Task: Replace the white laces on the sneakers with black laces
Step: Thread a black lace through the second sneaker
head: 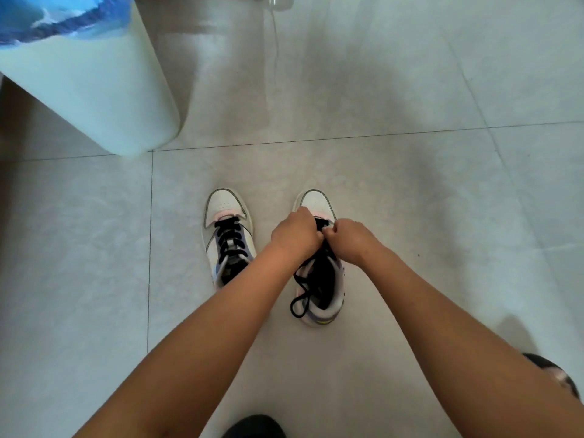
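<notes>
Two white sneakers stand side by side on the tiled floor, toes pointing away from me. The left sneaker (228, 238) is laced with a black lace up its front. Over the right sneaker (319, 267) both of my hands are at work. My left hand (297, 233) and my right hand (346, 237) each pinch the black lace (301, 292) near the lowest eyelets by the toe. The loose ends of that lace trail over the shoe's opening and down its left side. No white lace is in view.
A pale bin (91, 90) lined with a blue bag stands at the far left. A clear object with a thin cord (276, 33) hangs at the top centre. Dark slippers show at the bottom edge (252, 426) and lower right (556, 374).
</notes>
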